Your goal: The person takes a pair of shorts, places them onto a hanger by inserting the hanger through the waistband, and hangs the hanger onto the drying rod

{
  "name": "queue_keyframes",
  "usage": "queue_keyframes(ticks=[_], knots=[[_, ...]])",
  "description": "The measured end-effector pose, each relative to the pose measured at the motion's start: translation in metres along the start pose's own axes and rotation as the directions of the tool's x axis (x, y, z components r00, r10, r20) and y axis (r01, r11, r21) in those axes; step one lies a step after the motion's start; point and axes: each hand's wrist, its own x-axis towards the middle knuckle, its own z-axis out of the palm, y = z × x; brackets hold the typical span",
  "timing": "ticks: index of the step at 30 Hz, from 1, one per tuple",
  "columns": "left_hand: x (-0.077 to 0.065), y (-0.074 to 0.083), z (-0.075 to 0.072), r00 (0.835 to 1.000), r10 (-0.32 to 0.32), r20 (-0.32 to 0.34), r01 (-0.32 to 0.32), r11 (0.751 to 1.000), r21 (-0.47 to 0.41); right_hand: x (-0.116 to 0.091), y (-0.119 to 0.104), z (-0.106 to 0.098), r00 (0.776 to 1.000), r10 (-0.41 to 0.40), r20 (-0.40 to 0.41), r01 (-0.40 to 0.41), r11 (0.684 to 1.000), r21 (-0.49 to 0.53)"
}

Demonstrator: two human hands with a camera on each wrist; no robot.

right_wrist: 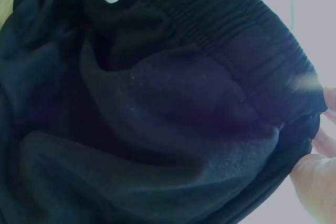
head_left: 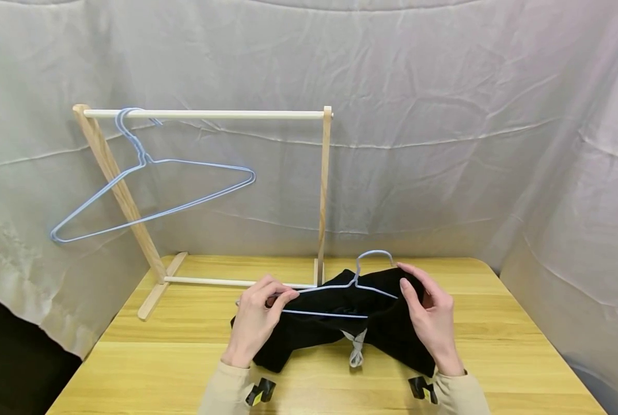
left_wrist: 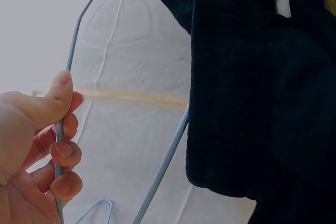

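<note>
Black drawstring shorts (head_left: 319,334) lie bunched over the tabletop, their grey-white drawstring (head_left: 357,350) hanging at the front. A light blue hanger (head_left: 324,314) runs across them, its right end hidden inside the waist opening. My left hand (head_left: 254,323) grips the hanger's left shoulder; in the left wrist view the thumb and curled fingers close round the wire (left_wrist: 75,40). At the other side my right hand (head_left: 434,314) pinches the waistband, which the right wrist view shows as gathered elastic (right_wrist: 252,51) with the fingertips at its edge.
Behind to the left stands a wooden rack (head_left: 205,114) with light blue hangers (head_left: 148,218) on its bar. The wooden table (head_left: 495,346) carries everything, and a grey curtain (head_left: 443,173) hangs behind and beside it.
</note>
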Motion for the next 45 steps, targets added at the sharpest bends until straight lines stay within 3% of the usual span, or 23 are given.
queue_keyframes(ticks=[8,18,26,33,37,39,42,45], knots=[[0.000,0.004,0.004,1.000,0.017,0.006,-0.017,1.000,0.000,0.001,-0.007,0.006,1.000,-0.026,0.003,0.026,1.000,0.017],[-0.003,0.011,0.018,1.000,-0.017,-0.002,0.018,0.998,0.055,-0.001,-0.009,0.009,0.997,-0.069,0.037,0.072,0.994,-0.078],[-0.004,0.018,0.028,0.998,0.006,-0.062,0.002,0.992,0.130,-0.005,-0.007,0.009,0.992,0.006,0.128,0.022,0.977,-0.211],[-0.006,0.021,0.033,0.999,0.009,-0.053,-0.001,0.991,0.135,-0.008,0.000,0.009,0.966,-0.029,0.256,0.110,0.945,-0.307],[-0.007,0.022,0.035,0.999,0.006,-0.036,0.000,0.990,0.140,-0.009,0.003,0.010,0.952,-0.062,0.298,0.153,0.944,-0.292],[-0.005,0.023,0.035,0.999,0.027,-0.036,-0.022,0.992,0.128,-0.008,0.004,0.011,0.955,-0.069,0.290,0.150,0.952,-0.266],[-0.002,0.023,0.036,0.992,0.109,-0.062,-0.104,0.992,0.078,-0.007,0.004,0.010,0.969,-0.062,0.238,0.120,0.965,-0.235],[0.002,0.024,0.035,0.967,0.228,-0.114,-0.231,0.973,-0.014,-0.005,0.005,0.007,0.990,-0.026,0.140,0.058,0.971,-0.230]])
